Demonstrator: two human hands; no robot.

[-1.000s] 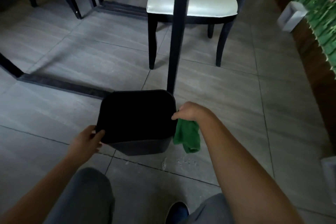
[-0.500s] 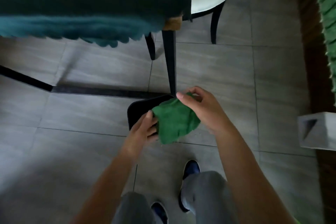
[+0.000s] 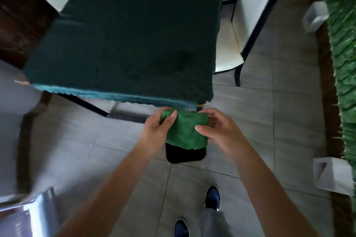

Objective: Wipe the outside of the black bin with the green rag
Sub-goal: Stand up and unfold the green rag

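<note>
Both hands hold the green rag [image 3: 185, 131] between them. The left hand [image 3: 157, 129] is closed on the rag's left edge, with the thumb pressed on top of the cloth. The right hand [image 3: 215, 129] pinches the right edge, thumb below and fingers above. The rag is spread out flat between the two hands. The black bin [image 3: 185, 154] stands on the floor [image 3: 269, 121] directly under the hands; the rag covers most of it and only its near part shows below the cloth. Beyond the hands is the table [image 3: 134, 34], covered with a dark green cloth.
</note>
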